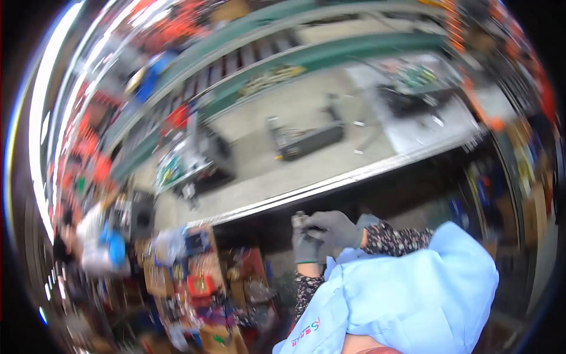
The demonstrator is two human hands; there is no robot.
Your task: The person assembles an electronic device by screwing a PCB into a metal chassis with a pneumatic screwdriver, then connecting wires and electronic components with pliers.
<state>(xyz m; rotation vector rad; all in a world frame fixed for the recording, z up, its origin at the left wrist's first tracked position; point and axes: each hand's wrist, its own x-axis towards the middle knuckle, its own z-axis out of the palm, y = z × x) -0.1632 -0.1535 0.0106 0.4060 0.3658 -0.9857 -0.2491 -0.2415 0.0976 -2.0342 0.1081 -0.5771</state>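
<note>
Two gloved hands meet in our head view, left hand [306, 249] beside right hand [337, 229]; through the blur we cannot tell which grasps the small metallic piece [299, 219] at their 11 o'clock. A loose pinch could drop it short of the workbench [253, 174] at 12.

Desk [252, 171]: greyish beige. On desk: frame [312, 143], dark grey; sheet [407, 134], white. Behind desk: rail [377, 44], green. Before desk: hands [337, 229], grey-gloved; sleeves [394, 239], black, pale-speckled; shirt [407, 289], light blue; tray [201, 286], red.

Grey-gloved hands [335, 229] together beside workbench [259, 180]
</note>
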